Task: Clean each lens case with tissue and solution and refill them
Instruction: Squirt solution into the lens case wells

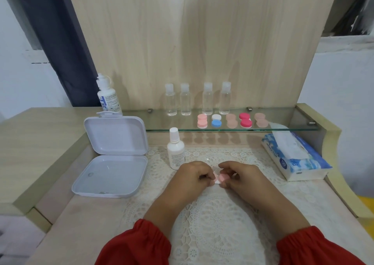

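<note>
A pink lens case (221, 178) is held low over the lace mat (212, 214) at counter (60, 208) centre, pinched between both hands. Left hand (195, 173): fingers curled round its left end. Right hand (239, 173): fingers curled on the pink cap. Small white solution bottle (175, 151) stands just left of the hands. Five more lens cases (232, 120) are lined up on the glass shelf (283, 126). Tissue pack (293, 155) sits to the right, open white box (113, 155) to the left.
</note>
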Available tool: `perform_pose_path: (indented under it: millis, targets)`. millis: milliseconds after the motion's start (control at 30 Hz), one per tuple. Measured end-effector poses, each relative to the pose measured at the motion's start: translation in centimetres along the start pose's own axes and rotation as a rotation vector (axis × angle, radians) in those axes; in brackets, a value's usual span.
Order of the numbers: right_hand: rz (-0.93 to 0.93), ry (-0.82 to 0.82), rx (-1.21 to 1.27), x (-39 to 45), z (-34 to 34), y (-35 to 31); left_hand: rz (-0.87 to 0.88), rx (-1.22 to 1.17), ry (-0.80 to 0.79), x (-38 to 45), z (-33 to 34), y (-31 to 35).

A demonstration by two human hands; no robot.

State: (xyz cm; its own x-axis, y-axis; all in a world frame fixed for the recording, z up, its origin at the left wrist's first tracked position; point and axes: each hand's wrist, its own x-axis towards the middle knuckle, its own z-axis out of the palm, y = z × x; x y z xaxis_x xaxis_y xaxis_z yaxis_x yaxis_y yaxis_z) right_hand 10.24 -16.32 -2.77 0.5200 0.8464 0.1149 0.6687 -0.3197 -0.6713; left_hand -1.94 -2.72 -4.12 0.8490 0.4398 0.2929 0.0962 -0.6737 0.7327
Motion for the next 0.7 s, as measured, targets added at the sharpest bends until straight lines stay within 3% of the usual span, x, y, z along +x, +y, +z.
perform_pose_path:
  millis: [367, 533, 700]
  targets:
    - [-0.09, -0.011, -0.028, -0.5, -0.3, 0.3, -0.112, -0.171, 0.03, -1.2, -2.4, -0.8]
    - [-0.223, 0.243, -0.015, 0.1, -0.3, -0.9, -0.235, -0.183, 0.092, -1.9, -3.8, -1.7]
    - [-0.381, 0.532, -0.186, 3.9, -1.0, -5.2, -0.246, -0.178, 0.068, -1.6, -3.7, -1.9]
